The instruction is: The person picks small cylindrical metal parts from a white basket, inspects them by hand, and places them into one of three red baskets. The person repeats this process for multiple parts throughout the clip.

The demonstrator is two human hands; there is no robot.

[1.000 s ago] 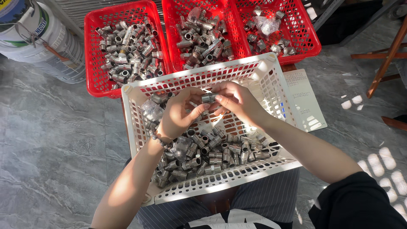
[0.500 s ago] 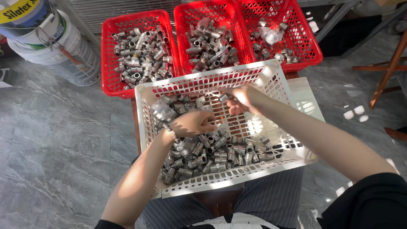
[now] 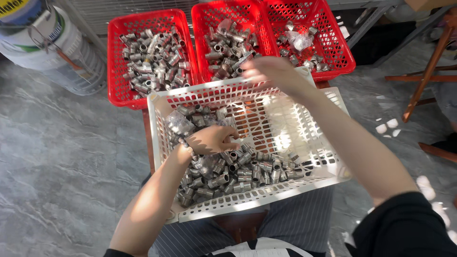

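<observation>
So, looks like a sorting job that's well underway but nowhere near finished. The white basket (image 3: 247, 95) on the person's lap has a big heap of small metal fittings (image 3: 228, 171) piled in its near-left half, while the far-right part of its floor is bare. Behind it sit three red baskets: the left one (image 3: 114, 62) and the middle one (image 3: 202, 28) are well filled with the same sort of fittings, and the right one (image 3: 340, 47) only has a handful plus a crumpled plastic bag (image 3: 300, 40).

The left hand (image 3: 212, 139) rests on the heap, fingers curled loosely together; can't tell if it's got a piece. The right hand (image 3: 269, 74) is blurred, stretched over the white basket's far rim toward the middle red one, so its fingers are impossible to make out.
</observation>
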